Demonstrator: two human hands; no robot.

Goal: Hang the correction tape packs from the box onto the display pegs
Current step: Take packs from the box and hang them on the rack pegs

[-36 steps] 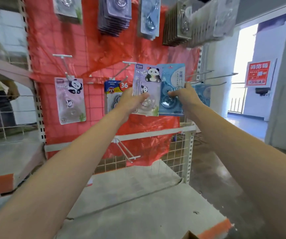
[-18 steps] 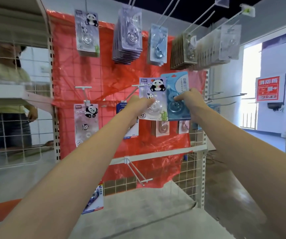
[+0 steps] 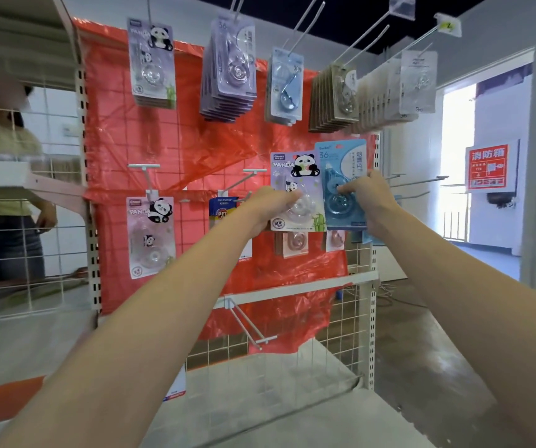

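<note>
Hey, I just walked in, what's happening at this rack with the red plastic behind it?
A person is stocking correction tape packs on a peg display. The left hand holds a panda pack and the right hand holds a blue pack, both raised side by side in front of the red sheet. Neither pack looks hung on a peg yet. Full rows of packs hang above, and another panda pack hangs at lower left.

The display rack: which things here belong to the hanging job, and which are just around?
Part of the job:
- panda pack, held by the left hand
- blue pack, held by the right hand
- empty peg

Just around:
- red sign
- person behind the shelf
- red plastic sheet
</note>
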